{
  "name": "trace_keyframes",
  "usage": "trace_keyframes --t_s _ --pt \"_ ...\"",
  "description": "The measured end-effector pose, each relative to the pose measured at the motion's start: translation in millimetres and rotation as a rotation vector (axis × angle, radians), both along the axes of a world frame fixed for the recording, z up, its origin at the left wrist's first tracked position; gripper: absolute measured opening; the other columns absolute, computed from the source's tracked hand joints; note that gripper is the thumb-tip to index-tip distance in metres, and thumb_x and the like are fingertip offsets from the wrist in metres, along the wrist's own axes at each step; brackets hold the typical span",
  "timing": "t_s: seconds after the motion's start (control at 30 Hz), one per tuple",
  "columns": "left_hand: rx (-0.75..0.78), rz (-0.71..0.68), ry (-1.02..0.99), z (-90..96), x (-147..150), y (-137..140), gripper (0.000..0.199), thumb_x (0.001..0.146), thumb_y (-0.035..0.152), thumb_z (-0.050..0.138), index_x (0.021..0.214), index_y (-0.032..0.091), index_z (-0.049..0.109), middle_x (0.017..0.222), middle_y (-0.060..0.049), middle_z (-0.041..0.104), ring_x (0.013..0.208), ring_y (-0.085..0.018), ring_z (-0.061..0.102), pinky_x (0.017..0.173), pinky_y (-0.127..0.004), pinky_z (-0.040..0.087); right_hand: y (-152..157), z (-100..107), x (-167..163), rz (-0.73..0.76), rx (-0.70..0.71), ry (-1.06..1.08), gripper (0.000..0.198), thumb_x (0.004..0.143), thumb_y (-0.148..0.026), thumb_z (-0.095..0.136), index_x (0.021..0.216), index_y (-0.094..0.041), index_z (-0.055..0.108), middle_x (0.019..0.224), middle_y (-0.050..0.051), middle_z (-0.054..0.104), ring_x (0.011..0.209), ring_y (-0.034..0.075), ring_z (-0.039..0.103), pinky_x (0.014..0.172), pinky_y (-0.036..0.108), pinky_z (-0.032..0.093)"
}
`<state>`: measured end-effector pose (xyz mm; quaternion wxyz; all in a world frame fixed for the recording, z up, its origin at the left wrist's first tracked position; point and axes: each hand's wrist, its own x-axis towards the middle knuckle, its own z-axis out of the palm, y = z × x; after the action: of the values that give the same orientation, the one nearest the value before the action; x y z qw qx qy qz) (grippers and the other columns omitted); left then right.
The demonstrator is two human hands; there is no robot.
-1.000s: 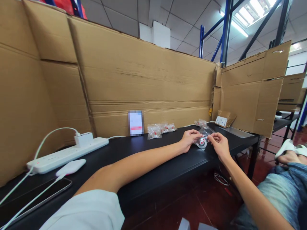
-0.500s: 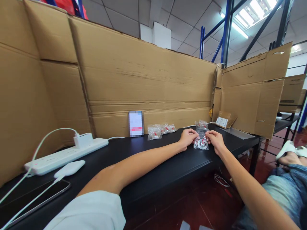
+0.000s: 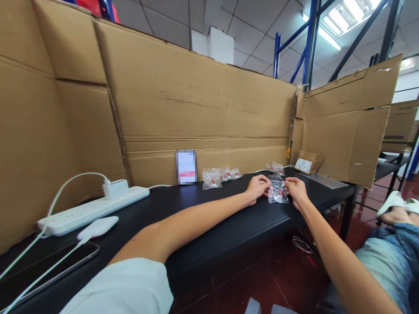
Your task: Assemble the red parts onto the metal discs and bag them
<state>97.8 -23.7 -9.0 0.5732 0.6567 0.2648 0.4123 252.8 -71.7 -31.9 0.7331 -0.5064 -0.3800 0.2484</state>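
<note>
Between my hands is a small clear plastic bag (image 3: 278, 195) with a pale round piece and a bit of red inside; what the piece is I cannot make out. My left hand (image 3: 258, 189) pinches the bag's left side near its top. On the other side, my right hand (image 3: 296, 190) has its fingertips closed on the bag's right edge. Just behind it on the black table (image 3: 209, 222) lies another clear bag (image 3: 275, 168) with red bits. Further left are more such bags (image 3: 212, 179) in a loose cluster.
A propped-up blurred screen (image 3: 186, 167) leans on the cardboard wall (image 3: 203, 104). At left lie a white power strip (image 3: 94, 211), a white charging pad (image 3: 98, 227) and a phone (image 3: 55, 270). An opened cardboard packet (image 3: 307, 163) sits at the back right. Another person's legs (image 3: 386, 257) show at right.
The bag between my hands has shifted slightly to the right and now hangs flatter, its round piece less plainly seen. Both hands keep their pinch on it, and the view has moved a little.
</note>
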Motion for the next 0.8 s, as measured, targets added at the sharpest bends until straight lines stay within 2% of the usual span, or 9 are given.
trace_keyframes --t_s 0.17,0.37,0.47,0.57,0.67,0.8 --pt "-0.019 -0.019 -0.003 0.9 0.6 0.2 0.013 0.081 0.009 0.065 0.077 0.012 0.053 0.061 -0.001 0.063 0.047 -0.01 0.059 0.044 -0.022 0.052 -4.4 1.3 0.2 0.098 -0.016 0.001 0.026 0.053 -0.027 0.08 0.069 -0.014 0.063 0.05 -0.001 0.057 0.041 0.007 0.041 0.038 0.02 0.029" --pt "-0.022 0.018 -0.018 0.3 1.9 0.7 0.015 0.08 0.01 0.065 0.074 0.012 0.052 0.059 0.0 0.06 0.045 -0.01 0.057 0.042 -0.023 0.051 -9.5 3.2 -1.2 0.089 0.071 0.004 0.026 0.05 -0.028 0.076 0.07 -0.013 0.068 0.052 -0.001 0.057 0.043 0.007 0.041 0.041 0.021 0.028" --pt "-0.01 -0.023 -0.018 -0.2 0.3 0.7 0.013 0.079 0.009 0.064 0.084 0.013 0.052 0.06 0.0 0.061 0.046 -0.012 0.059 0.041 -0.022 0.05 -12.7 5.2 -1.8 0.128 0.088 0.011 0.031 0.051 -0.024 0.074 0.08 -0.013 0.071 0.053 -0.001 0.06 0.043 0.007 0.041 0.041 0.021 0.027" --pt "0.033 -0.072 -0.024 0.6 -1.5 -0.1 0.016 0.079 0.007 0.06 0.09 0.015 0.053 0.063 0.0 0.062 0.047 -0.012 0.061 0.041 -0.021 0.049 -14.1 6.0 -1.4 0.156 0.083 -0.007 0.025 0.051 -0.022 0.071 0.074 -0.013 0.072 0.058 0.002 0.063 0.044 0.006 0.042 0.042 0.021 0.027" --pt "0.028 -0.052 -0.017 3.0 -2.0 -1.3 0.006 0.08 0.007 0.055 0.081 0.014 0.055 0.065 0.0 0.061 0.046 -0.01 0.058 0.041 -0.02 0.048 -12.6 5.2 0.0 0.151 0.055 -0.022 0.017 0.051 -0.022 0.067 0.064 -0.012 0.072 0.056 0.003 0.062 0.043 0.006 0.041 0.042 0.022 0.028" --pt "-0.009 -0.014 -0.013 5.3 -1.2 -1.9 0.009 0.082 0.012 0.052 0.074 0.012 0.057 0.069 -0.002 0.061 0.047 -0.01 0.058 0.041 -0.02 0.048 -10.4 4.7 1.3 0.161 0.016 -0.035 0.016 0.053 -0.022 0.065 0.063 -0.012 0.072 0.052 0.003 0.061 0.046 0.009 0.045 0.043 0.022 0.03"
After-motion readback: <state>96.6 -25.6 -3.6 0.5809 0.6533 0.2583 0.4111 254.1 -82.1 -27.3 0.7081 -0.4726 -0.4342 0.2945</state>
